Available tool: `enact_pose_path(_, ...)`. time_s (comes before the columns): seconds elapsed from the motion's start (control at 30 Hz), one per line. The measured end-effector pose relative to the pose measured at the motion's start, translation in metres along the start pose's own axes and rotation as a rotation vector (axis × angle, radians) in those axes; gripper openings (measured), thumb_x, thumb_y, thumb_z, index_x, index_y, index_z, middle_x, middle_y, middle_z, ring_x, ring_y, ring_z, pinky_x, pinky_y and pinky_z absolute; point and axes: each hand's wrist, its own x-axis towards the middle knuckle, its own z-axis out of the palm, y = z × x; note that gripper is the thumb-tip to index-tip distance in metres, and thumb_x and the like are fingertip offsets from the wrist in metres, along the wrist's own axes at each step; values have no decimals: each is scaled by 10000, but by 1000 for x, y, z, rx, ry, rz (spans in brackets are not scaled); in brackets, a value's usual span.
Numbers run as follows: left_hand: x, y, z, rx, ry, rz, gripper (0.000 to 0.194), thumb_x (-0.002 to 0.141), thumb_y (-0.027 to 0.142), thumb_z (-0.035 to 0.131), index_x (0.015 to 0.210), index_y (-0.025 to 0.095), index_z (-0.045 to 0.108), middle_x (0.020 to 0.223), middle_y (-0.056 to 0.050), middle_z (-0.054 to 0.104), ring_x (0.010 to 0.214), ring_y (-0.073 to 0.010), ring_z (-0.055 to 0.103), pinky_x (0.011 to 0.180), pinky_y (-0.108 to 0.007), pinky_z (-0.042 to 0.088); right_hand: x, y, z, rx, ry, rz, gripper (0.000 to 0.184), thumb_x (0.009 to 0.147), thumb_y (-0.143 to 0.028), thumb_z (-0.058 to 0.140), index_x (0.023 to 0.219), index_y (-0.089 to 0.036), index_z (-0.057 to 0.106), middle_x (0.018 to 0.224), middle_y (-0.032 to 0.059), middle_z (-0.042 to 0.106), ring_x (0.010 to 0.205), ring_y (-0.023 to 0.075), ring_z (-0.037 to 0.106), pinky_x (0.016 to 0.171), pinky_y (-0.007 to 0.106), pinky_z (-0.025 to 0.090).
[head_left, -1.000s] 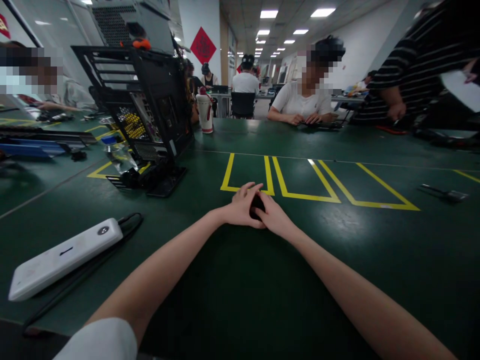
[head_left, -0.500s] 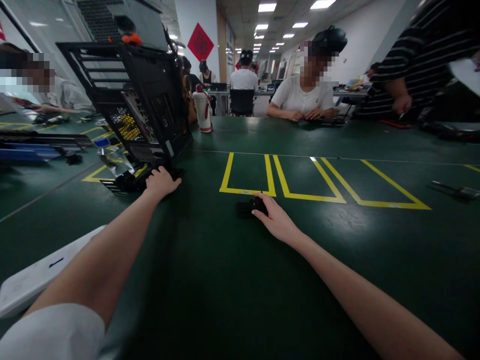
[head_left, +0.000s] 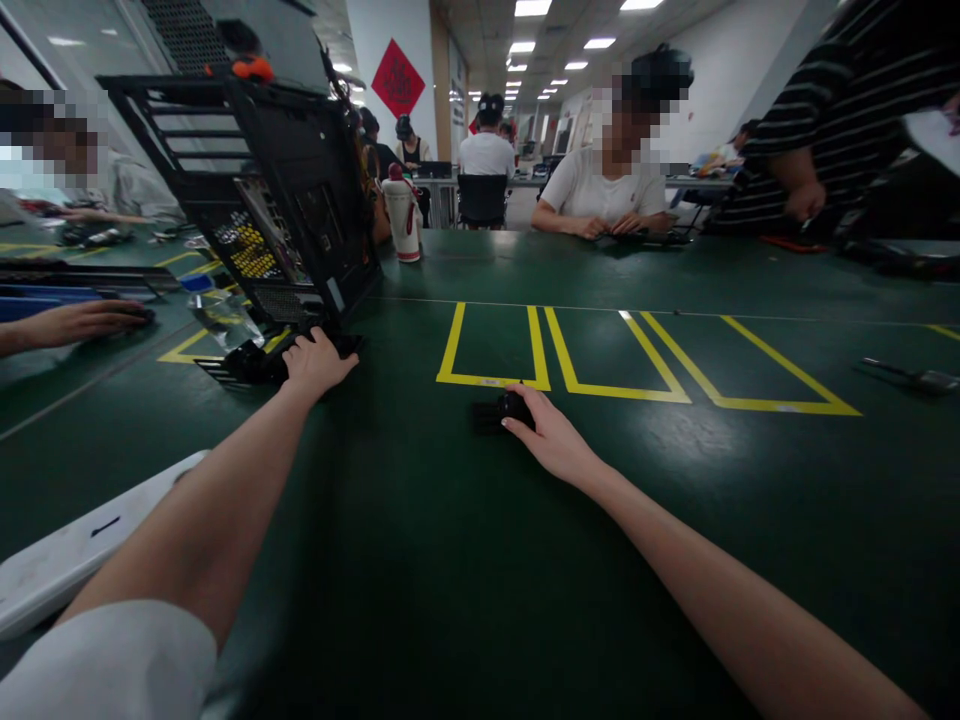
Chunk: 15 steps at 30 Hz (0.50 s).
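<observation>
My left hand (head_left: 315, 365) is closed over a dark bundle (head_left: 247, 362) that lies on the green table, at the foot of a tilted black computer case (head_left: 300, 200). Thin parallel strips, like flat cables, stick out from the bundle's left end; the palm and fingers hide the rest. Farther right, my right hand (head_left: 551, 430) grips a small black piece (head_left: 506, 407) between thumb and fingers. Parallel dark strips also run out of this piece to the left, too dark to identify. It rests on the table just in front of a yellow taped outline (head_left: 491, 382).
Beyond the case stands a white and red cup (head_left: 405, 220). A clear plastic bottle (head_left: 229, 318) lies left of it, and a white tray (head_left: 97, 535) is near my left forearm. A screwdriver-like tool (head_left: 911, 375) lies right. Another person's hand (head_left: 90, 322) rests at left.
Another person's hand has come in from the left edge onto a small dark object. Both my hands keep their holds; the view has shifted slightly.
</observation>
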Motion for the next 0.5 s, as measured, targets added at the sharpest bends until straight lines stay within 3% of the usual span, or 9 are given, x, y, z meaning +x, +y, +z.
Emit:
enact_pose_path(0.13,10,-10,-19,-32,-153,-4,940,669,755,396,1312,82,262,1234,-298,388,1066,-478,451,806,-551,343,1,2,1,-1,0,-5,434,848,-313,453,1266,-248,355,1284,73,444,1168,229,460,965,450,381)
enact_pose_path(0.23,23,-27,-41,-25,-264,172,829,764,700,337,1296,64,308,1195,-223,469,1012,-352,517,785,-414,397,2,2,1,10,-5,2,435,846,-306,452,1266,-255,353,1283,70,442,1162,229,465,966,456,377)
enact_pose_path(0.33,31,-51,-59,-6,-377,292,589,787,551,488,1149,86,496,992,-72,614,855,-204,559,748,-280,410,1,1,1,14,-7,5,433,846,-311,451,1265,-270,354,1277,63,449,1145,239,480,940,461,407)
enact_pose_path(0.5,24,-81,-66,26,-547,340,374,679,431,680,903,134,638,748,40,663,678,-119,545,674,-203,402,1,1,1,0,2,4,434,845,-317,462,1265,-271,362,1277,66,459,1135,254,490,928,454,432)
